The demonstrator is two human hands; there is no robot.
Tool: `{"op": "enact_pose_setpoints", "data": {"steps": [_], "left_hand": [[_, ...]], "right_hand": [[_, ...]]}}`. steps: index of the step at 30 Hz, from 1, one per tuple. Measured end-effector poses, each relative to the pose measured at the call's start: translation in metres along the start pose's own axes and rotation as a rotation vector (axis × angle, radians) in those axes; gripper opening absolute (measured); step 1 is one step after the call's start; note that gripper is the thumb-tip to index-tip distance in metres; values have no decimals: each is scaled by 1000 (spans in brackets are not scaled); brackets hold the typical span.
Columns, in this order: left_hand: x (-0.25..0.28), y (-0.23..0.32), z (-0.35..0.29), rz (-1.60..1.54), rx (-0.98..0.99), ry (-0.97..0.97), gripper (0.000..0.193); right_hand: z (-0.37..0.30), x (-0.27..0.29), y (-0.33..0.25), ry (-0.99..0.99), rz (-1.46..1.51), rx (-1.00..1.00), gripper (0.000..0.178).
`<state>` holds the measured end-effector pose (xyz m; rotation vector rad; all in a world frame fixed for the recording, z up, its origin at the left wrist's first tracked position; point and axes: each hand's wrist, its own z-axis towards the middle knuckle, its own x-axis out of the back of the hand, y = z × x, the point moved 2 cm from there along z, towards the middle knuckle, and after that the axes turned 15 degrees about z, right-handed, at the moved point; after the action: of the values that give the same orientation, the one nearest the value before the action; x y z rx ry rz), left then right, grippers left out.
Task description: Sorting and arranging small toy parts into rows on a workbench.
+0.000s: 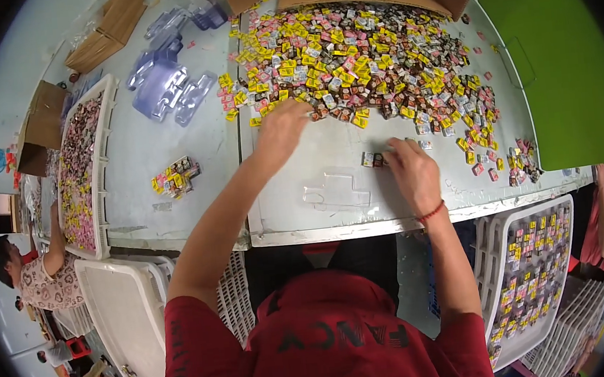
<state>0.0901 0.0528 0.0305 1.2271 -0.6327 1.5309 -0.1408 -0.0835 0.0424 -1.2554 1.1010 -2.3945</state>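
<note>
Left hand [281,127] curled in candy pile [362,54]; right hand [409,168] pinching small candies [373,159].

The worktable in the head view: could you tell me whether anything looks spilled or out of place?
A few small wrapped pieces lie scattered apart from the main heap, toward the green board. Otherwise nothing stands out.

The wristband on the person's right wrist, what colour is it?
Red: the wristband shows best in the head view.

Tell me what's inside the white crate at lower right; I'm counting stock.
The crate holds small wrapped candies in yellow, pink and dark wrappers, spread across its floor. Its near end runs out of view, so the rest can't be seen.
</note>
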Motion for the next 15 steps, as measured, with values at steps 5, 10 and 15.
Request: {"op": "enact_pose_setpoints", "data": {"steps": [5,10,15], "left_hand": [[-11,-6,-4,133,-85,191,24],[-18,-7,-10,92,-35,169,27],[-15,-15,-5,100,12,185,27]], "right_hand": [[51,-70,-36,-132,-58,48,28],[65,-117,-24,-207,-297,13,27],[64,-111,-30,-97,-193,46,15]]}}
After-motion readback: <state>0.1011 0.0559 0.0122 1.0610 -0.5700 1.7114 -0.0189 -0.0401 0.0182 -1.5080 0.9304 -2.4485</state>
